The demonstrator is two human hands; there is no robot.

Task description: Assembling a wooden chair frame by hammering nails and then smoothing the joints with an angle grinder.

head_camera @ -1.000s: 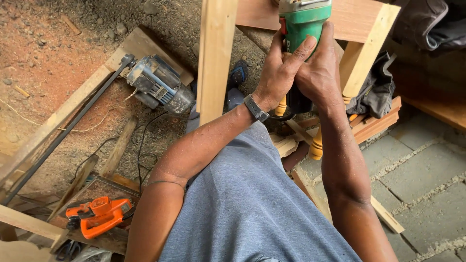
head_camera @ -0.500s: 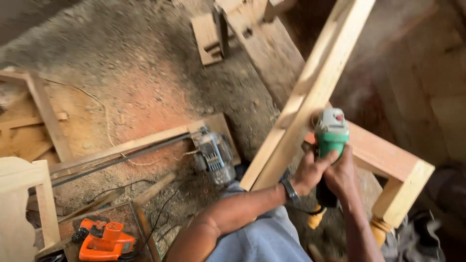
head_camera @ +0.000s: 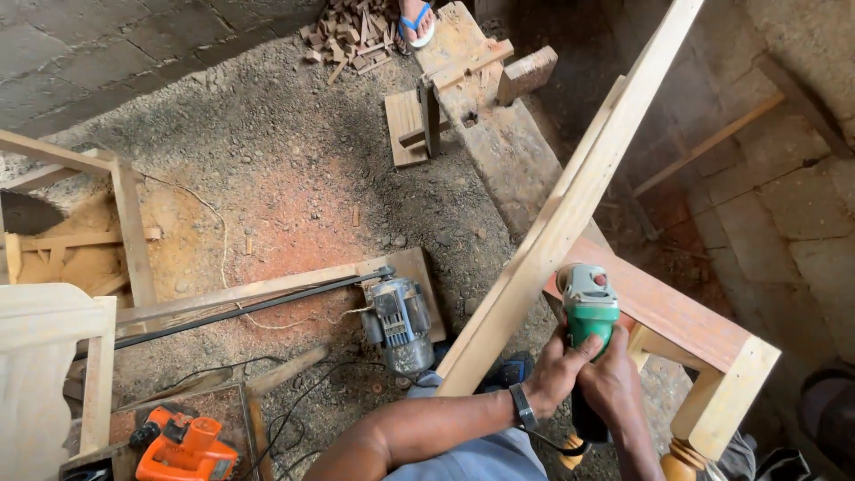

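The green angle grinder [head_camera: 588, 307] sits at the frame's four o'clock, its head against the pale wooden rail [head_camera: 570, 214]. Both hands clamp its body: left hand [head_camera: 559, 372] at seven o'clock, right hand [head_camera: 613, 385] at five, wrists bent upward.

Lower body of green angle grinder [head_camera: 588, 313] covered by left hand [head_camera: 559, 370] and right hand [head_camera: 613, 385]; disc not visible. Long pale plank [head_camera: 570, 209] cut off at top edge. Foot in blue sandal [head_camera: 416, 18] cropped at top edge; rest of person unseen. Orange power tool [head_camera: 185, 445] cropped at bottom edge. Dark object [head_camera: 826, 411] at right edge unidentifiable.
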